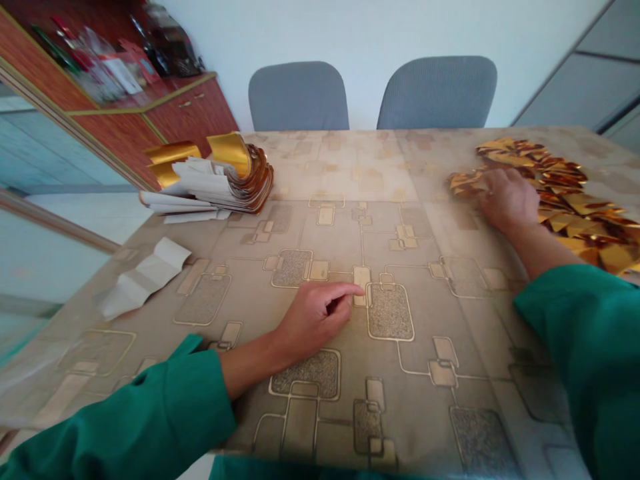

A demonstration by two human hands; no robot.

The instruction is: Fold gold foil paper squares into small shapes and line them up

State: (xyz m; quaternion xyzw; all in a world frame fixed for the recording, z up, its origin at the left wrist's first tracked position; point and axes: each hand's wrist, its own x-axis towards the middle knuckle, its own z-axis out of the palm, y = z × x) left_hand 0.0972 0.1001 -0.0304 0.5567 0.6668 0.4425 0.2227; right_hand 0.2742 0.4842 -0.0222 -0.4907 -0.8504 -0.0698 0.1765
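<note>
My left hand (pixel 320 315) rests on the patterned tablecloth (pixel 340 233), index finger stretched out and the other fingers loosely curled, with nothing in it. At the far right, my right hand (pixel 510 197) is closed on a folded gold paper piece (pixel 466 183), its fingertips partly hidden. That piece lies at the left side of a pile of folded gold foil papers (pixel 590 217), which spreads along the table's right side. On the left stands a thick stack of gold-and-white paper sheets (pixel 225 177), bent and curling at the edges.
A creased pale paper (pixel 147 277) lies near the table's left edge. Two grey chairs (pixel 300 97) stand behind the far edge, against a white wall. A red-brown wooden cabinet (pixel 185 110) holding bottles and packets is at the back left.
</note>
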